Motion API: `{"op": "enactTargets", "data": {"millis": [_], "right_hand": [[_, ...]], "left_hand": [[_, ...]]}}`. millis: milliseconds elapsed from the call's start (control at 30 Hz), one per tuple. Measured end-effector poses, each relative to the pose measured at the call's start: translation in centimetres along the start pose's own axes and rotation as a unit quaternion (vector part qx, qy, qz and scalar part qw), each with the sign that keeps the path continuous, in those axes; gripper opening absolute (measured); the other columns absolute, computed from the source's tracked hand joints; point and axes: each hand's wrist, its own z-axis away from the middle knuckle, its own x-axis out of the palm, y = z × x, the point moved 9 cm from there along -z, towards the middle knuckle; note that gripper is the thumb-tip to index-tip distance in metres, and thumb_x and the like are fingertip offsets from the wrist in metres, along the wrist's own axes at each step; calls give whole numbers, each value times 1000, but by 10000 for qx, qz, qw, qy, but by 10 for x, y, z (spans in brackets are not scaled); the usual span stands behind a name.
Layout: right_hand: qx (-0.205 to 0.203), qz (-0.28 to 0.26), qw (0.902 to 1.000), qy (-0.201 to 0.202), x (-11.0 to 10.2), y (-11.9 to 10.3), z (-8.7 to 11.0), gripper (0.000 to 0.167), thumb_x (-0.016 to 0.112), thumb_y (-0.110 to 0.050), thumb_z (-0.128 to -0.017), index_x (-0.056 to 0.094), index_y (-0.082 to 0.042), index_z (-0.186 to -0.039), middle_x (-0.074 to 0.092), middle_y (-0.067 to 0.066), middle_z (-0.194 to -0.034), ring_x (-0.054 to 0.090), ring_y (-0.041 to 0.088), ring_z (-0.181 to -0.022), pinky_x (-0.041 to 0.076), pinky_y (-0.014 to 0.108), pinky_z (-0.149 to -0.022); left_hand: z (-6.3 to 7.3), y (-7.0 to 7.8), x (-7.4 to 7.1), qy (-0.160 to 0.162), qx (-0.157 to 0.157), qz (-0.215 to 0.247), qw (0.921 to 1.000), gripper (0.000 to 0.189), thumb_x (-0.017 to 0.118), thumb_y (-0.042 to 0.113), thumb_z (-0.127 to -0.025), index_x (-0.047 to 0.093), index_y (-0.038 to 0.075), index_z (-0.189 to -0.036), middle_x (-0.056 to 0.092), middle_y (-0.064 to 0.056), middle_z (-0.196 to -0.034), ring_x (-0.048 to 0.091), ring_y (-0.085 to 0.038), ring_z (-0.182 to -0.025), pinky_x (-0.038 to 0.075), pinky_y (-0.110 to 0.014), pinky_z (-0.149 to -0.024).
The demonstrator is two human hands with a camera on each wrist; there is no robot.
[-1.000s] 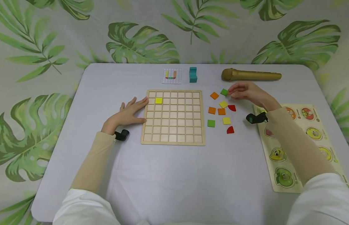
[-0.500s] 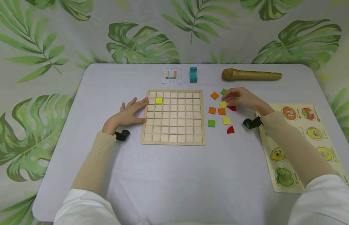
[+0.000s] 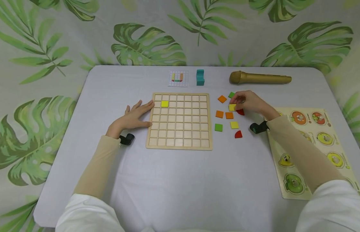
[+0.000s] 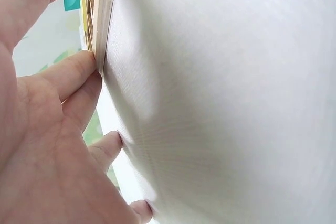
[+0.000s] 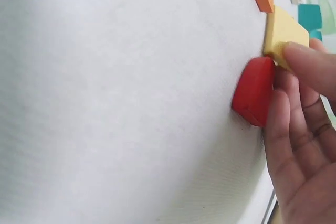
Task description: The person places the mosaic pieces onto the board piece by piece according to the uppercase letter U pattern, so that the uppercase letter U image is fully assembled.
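My left hand (image 3: 133,116) lies with spread fingers against the left edge of a wooden grid board (image 3: 180,147); in the left wrist view its fingertips touch the board's side (image 4: 106,19) and the cloth. One yellow tile (image 3: 164,103) sits in a cell of the second row. Right of the board, my right hand (image 3: 249,102) pinches another yellow square tile (image 3: 232,107), the thumb on its face in the right wrist view (image 5: 289,30). A red quarter-round piece (image 5: 254,92) stands out just below those fingers. An orange tile (image 3: 229,115) lies close by.
Loose around are green tiles (image 3: 218,127), orange tiles (image 3: 222,99), a yellow tile (image 3: 234,125) and a red quarter-round piece (image 3: 238,134). Behind stand a pattern card (image 3: 178,83), a teal block (image 3: 200,78) and a gold microphone (image 3: 261,78). A fruit puzzle board (image 3: 302,193) lies under the right forearm.
My right hand has moved from beside the green tile down and left to the yellow tile, which has turned and shifted slightly right. The left hand stays at the board.
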Motion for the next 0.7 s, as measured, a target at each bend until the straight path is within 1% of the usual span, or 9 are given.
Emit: {"op": "enactTargets", "data": {"millis": [67, 200, 267, 367, 433, 500, 633, 700], "right_hand": [[77, -178, 9998, -60, 0, -1, 0, 19, 66, 1, -86, 64, 5, -104, 62, 16, -103, 56, 20, -86, 44, 22, -71], [199, -525, 9984, -118, 1, -6, -2, 21, 64, -6, -90, 64, 5, -109, 61, 16, -110, 58, 18, -90, 46, 22, -77], [183, -636, 9978, -87, 2, -11, -6, 22, 64, -7, -91, 64, 5, -109, 61, 15, -109, 58, 20, -89, 47, 22, -78], [126, -818, 9965, -75, 7, -22, -13, 22, 66, -8, -90, 64, 5, -107, 62, 13, -105, 58, 21, -85, 49, 23, -76], [97, -1045, 9944, -121, 13, -31, -19, 21, 66, -6, -89, 64, 6, -106, 62, 12, -102, 60, 22, -81, 53, 26, -73], [39, -1214, 9924, -201, 21, -40, -26, 20, 66, -6, -89, 64, 6, -105, 62, 12, -101, 61, 23, -80, 54, 29, -74], [-93, -1403, 9894, -368, 40, -63, -39, 19, 66, -6, -89, 65, 5, -105, 61, 13, -102, 62, 25, -81, 54, 33, -75], [-177, -1443, 9883, -457, 50, -76, -47, 18, 66, -6, -89, 65, 4, -104, 61, 13, -102, 62, 26, -81, 54, 34, -75]], "left_hand": [[0, 1, 0, -27, 4, -8, 10000, 88, 65, 43, -89, 13, 19, -155, 4, 1, -160, -14, -30, -143, -18, -63, -102], [1, 1, 0, -24, -10, -23, 10000, 87, 64, 43, -89, 13, 19, -155, 4, 1, -160, -14, -29, -143, -18, -63, -102], [1, 1, 0, -10, -9, -23, 10000, 86, 64, 42, -89, 13, 19, -155, 5, 1, -160, -13, -30, -143, -17, -63, -102], [1, 1, 0, 12, -4, -15, 10000, 86, 64, 42, -90, 14, 19, -155, 5, 0, -160, -13, -30, -143, -17, -63, -102], [2, 2, -1, 16, -14, 9, 10000, 86, 64, 40, -89, 14, 18, -155, 6, 0, -160, -12, -30, -144, -17, -63, -103], [2, 4, -1, 12, -34, 16, 10000, 87, 65, 39, -89, 14, 18, -155, 6, 0, -160, -12, -30, -144, -17, -63, -103], [4, 5, -2, 0, -73, 1, 10000, 88, 67, 38, -88, 13, 18, -155, 6, 0, -160, -12, -30, -144, -17, -62, -103], [4, 5, -2, -1, -70, -8, 10000, 88, 67, 38, -88, 13, 18, -155, 6, 0, -160, -12, -30, -144, -16, -63, -103]]}}
